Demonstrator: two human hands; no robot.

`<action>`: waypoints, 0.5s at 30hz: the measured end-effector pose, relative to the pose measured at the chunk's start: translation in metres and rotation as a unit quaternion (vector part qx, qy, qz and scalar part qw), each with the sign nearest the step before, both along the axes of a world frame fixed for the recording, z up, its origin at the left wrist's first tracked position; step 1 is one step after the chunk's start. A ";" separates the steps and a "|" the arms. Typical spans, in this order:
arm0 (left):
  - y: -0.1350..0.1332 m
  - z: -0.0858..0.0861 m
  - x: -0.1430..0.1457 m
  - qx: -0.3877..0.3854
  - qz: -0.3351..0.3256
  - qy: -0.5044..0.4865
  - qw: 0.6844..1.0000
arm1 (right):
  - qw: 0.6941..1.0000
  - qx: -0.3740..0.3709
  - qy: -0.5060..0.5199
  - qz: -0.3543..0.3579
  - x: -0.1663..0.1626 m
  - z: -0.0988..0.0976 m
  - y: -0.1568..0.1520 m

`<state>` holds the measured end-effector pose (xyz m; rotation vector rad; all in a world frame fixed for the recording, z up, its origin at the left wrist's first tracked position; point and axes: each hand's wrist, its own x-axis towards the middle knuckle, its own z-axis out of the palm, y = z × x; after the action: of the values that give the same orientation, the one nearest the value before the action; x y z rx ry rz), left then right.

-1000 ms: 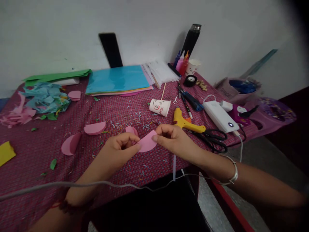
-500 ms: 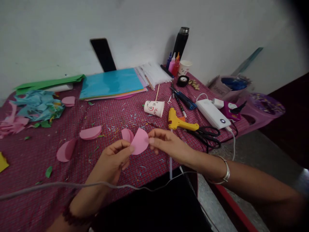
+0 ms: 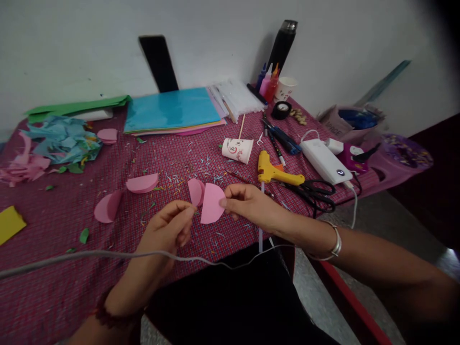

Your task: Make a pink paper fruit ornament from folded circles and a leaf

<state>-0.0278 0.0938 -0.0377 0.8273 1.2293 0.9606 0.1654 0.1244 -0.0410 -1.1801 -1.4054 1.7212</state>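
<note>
Pink, smooth paper half-disc (image 3: 211, 203) stands upright, long axis twelve-to-six, curved edge toward three o'clock, pinched by right hand (image 3: 247, 203) fingertips above the checked tablecloth (image 3: 53, 287); left hand (image 3: 167, 230) loosely curled, holding nothing.

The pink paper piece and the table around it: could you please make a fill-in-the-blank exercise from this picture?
1. The folded pink paper piece is pinched by the ____ hand.
2. The glue gun on the table is ____ in colour.
3. The paper cup near the glue gun lies on its ____.
4. The left hand holds ____.

Missing words: right; yellow; side; nothing
</note>
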 end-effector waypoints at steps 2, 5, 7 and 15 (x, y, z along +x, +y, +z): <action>0.000 -0.003 -0.002 0.029 -0.035 0.033 0.998 | 0.997 0.064 -0.029 0.010 -0.002 0.002 -0.002; -0.005 -0.005 -0.008 0.169 -0.071 0.173 0.968 | 0.976 0.204 -0.068 0.040 -0.002 0.007 -0.009; -0.011 -0.004 -0.014 0.321 -0.060 0.273 0.905 | 0.974 0.210 -0.067 0.056 -0.001 0.011 -0.013; -0.012 -0.004 -0.041 0.605 -0.142 0.450 0.641 | 0.988 -0.101 -0.011 0.114 -0.008 0.017 -0.009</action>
<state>-0.0693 0.0814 -0.0420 2.7603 1.0160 1.0713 0.1571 0.1155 -0.0240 -1.1833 -1.4544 2.0554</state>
